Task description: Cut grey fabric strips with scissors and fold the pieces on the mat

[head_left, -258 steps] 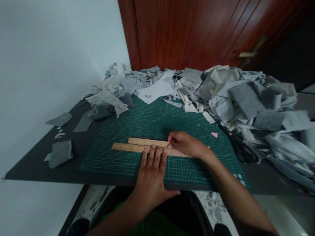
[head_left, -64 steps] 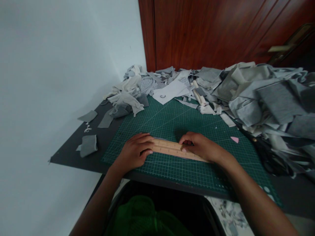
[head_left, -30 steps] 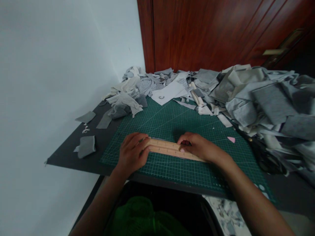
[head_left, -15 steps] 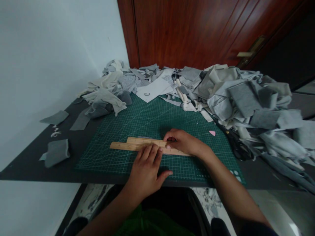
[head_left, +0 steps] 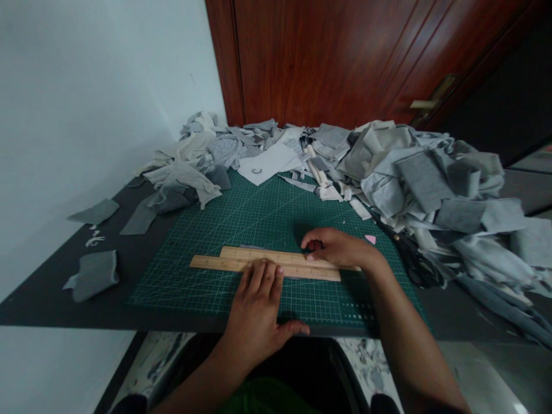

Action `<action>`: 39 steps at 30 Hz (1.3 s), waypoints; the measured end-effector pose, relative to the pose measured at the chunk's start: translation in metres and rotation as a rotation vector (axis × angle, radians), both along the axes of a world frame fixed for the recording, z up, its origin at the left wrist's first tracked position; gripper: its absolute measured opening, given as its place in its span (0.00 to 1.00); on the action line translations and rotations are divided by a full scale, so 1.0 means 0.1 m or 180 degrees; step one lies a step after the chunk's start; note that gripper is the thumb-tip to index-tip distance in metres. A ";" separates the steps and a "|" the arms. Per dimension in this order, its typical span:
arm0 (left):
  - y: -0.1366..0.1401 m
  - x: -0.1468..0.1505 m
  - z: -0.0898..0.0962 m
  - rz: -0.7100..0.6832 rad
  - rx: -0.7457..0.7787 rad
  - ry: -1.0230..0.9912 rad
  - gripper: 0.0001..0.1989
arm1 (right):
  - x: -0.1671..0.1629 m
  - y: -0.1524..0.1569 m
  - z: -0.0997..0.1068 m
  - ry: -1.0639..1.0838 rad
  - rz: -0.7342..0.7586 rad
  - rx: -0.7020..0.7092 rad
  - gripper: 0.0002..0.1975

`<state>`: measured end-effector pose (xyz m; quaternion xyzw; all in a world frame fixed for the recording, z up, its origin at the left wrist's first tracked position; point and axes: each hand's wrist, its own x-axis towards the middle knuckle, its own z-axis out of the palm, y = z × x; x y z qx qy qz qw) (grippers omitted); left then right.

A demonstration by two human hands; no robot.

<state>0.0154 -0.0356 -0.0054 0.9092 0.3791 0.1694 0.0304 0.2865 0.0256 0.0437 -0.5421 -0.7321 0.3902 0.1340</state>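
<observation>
Two wooden rulers lie side by side across the green cutting mat, the upper ruler (head_left: pixel 248 253) set a little to the right of the lower ruler (head_left: pixel 215 263). Thin edges of a grey fabric piece (head_left: pixel 252 247) show from under them. My left hand (head_left: pixel 254 305) is open, with its fingertips flat on the lower ruler and its thumb stretched out to the right. My right hand (head_left: pixel 336 247) is curled at the upper ruler, index finger bent by the far edge and thumb tip on its face. Whatever those fingers hold, if anything, is hidden.
The cutting mat (head_left: pixel 276 213) lies on a dark table (head_left: pixel 47 287). Grey and cream fabric heaps (head_left: pixel 426 178) fill the back and right side. Black scissors (head_left: pixel 416 267) and a pink chip (head_left: pixel 370 239) lie at right. A white sheet (head_left: pixel 271 164) lies at the back.
My right hand has slid to the right along the upper ruler, uncovering more of both rulers. My left hand stays pressed on the lower one. The view has tipped slightly.
</observation>
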 end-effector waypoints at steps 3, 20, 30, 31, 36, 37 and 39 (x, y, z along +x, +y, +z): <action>0.01 -0.01 -0.03 -0.0033 0.0074 0.0003 0.56 | 0.08 0.00 -0.01 -0.0120 -0.0056 -0.0169 0.06; 0.09 -0.08 0.05 -0.0243 -0.0117 0.0100 0.62 | -0.05 -0.04 0.07 -0.0290 -0.0090 0.0042 0.05; 0.08 -0.08 0.04 -0.0233 -0.0215 0.0061 0.59 | -0.34 -0.06 0.03 0.0124 0.0207 0.0503 0.05; 0.08 -0.08 0.03 -0.0236 -0.0234 0.0066 0.59 | -0.35 -0.06 0.03 0.0130 0.0244 0.0480 0.05; 0.08 -0.08 0.02 -0.0233 -0.0277 0.0074 0.59 | -0.36 -0.07 0.02 0.0107 0.0206 0.0434 0.08; 0.08 -0.08 0.02 -0.0237 -0.0265 0.0085 0.59 | -0.36 -0.07 0.02 0.0108 0.0191 0.0424 0.08; 0.07 -0.08 0.02 -0.0252 -0.0244 0.0120 0.59 | -0.37 -0.07 0.02 0.0120 0.0178 0.0400 0.08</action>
